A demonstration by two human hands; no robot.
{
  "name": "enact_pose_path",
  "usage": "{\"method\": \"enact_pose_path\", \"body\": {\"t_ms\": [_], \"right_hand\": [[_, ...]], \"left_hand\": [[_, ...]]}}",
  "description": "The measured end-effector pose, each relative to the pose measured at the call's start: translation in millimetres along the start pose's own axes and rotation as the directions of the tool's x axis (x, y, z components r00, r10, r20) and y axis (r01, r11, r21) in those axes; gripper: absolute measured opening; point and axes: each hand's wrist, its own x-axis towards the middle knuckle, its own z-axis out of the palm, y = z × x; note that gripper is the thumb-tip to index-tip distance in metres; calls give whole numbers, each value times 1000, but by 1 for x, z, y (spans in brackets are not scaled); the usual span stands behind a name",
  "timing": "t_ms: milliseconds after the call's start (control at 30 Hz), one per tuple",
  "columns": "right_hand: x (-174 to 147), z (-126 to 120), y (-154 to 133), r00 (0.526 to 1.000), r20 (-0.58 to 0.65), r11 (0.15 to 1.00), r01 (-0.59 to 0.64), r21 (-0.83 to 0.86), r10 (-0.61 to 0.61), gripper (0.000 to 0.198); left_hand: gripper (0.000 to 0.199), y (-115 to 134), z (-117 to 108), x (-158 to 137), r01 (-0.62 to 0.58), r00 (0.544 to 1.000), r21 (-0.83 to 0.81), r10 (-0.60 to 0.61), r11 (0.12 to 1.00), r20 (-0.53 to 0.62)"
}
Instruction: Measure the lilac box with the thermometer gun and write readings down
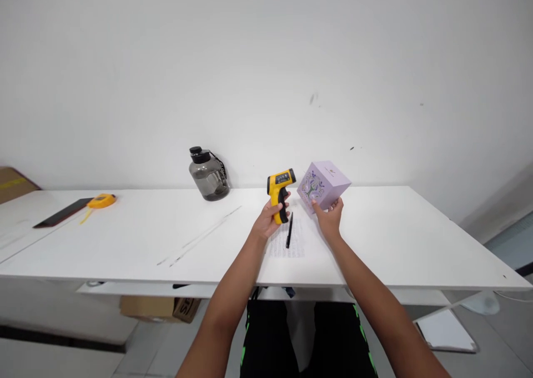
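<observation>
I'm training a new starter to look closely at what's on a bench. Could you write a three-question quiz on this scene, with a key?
1. What is the left hand holding?
2. True or false: the right hand is gripping the bottle.
3. Which of these lies on the paper?
a) the tape measure
b) the pen
c) the bottle

Key
1. The yellow thermometer gun, by its handle.
2. False: it holds the purple box.
3. b
</observation>
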Motion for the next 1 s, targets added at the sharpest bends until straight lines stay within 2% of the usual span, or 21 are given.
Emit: {"method": "enact_pose_path", "body": {"t_ms": [167,267,567,1000], "right_hand": [[-3,3,1,998,-12,998,66,20,-66,103],[0,2,5,999,-26,999,42,6,-42,101],[6,-5,8,999,39,999,26,-30,-25,74],[3,-6,4,998,34,997,47,-60,-45,69]], "left_hand": [[59,-8,12,-3,-43,999,312,34,949,33],[63,-11,11,-1,-35,999,390,19,920,44],[64,-12,8,0,-5,999,429,-12,903,37],[62,-11,12,0,-7,1000,434,15,901,-15]]}}
